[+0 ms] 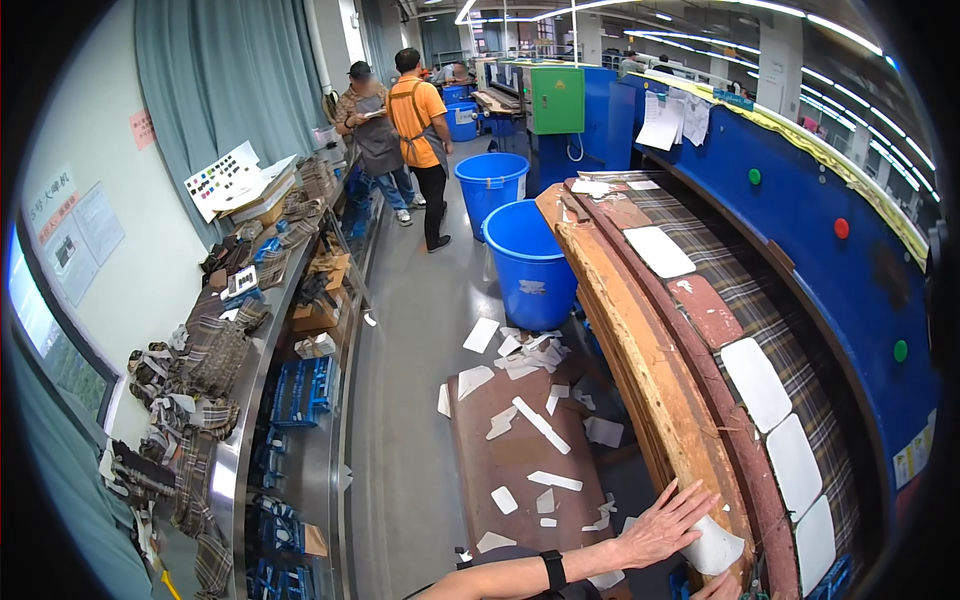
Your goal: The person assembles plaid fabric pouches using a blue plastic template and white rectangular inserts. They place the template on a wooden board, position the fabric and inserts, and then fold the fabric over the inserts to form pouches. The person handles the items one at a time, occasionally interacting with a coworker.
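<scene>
My left hand [668,527], with a black band on its wrist, reaches in from the lower edge. Its fingers are stretched out on the wooden ledge, beside and partly over a curved white piece [716,548]. Of my right hand [716,587] only some fingers show at the bottom edge, against the near end of that piece; its grip is hidden. Ahead, similar white rounded pieces [757,385] lie in a row on the reddish-brown strip and plaid cloth [740,270] of the machine bed. One reddish-brown piece [705,310] lies among them.
Blue bins [530,285] stand beyond the worn wooden ledge [640,360]. White scraps lie over a brown board [500,450] on the floor. A metal shelf [290,300] with cloth scraps runs along the left. Two people [415,120] stand in the aisle. A blue machine panel [800,210] rises at right.
</scene>
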Available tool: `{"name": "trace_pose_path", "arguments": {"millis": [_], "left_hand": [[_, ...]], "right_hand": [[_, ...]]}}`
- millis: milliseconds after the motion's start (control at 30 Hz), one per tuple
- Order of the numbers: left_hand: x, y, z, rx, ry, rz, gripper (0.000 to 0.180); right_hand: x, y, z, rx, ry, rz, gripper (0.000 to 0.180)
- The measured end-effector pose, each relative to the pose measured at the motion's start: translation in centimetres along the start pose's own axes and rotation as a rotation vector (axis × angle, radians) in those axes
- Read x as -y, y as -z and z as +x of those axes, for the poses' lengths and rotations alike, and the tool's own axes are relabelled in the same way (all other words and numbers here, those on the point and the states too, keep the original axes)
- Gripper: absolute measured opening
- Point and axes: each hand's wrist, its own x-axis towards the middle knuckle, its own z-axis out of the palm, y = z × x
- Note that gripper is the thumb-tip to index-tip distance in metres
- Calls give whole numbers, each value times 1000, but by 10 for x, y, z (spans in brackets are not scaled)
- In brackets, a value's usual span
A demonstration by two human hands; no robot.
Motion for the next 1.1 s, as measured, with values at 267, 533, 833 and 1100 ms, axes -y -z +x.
{"name": "trace_pose_path", "arguments": {"millis": [267, 533, 833, 1100], "left_hand": [[0, -2, 1, 5, 0, 33, 63], [1, 4, 0, 36, 0, 31, 64], [9, 56, -13, 275, 28, -305, 68], [103, 80, -150, 233, 450, -341, 59]], "right_hand": [[5, 1, -1, 12, -17, 2, 20], [9, 3, -1, 6, -8, -1, 20], [9, 17, 9, 44, 25, -75, 22], [-8, 1, 3, 184, -43, -111, 30]]}}
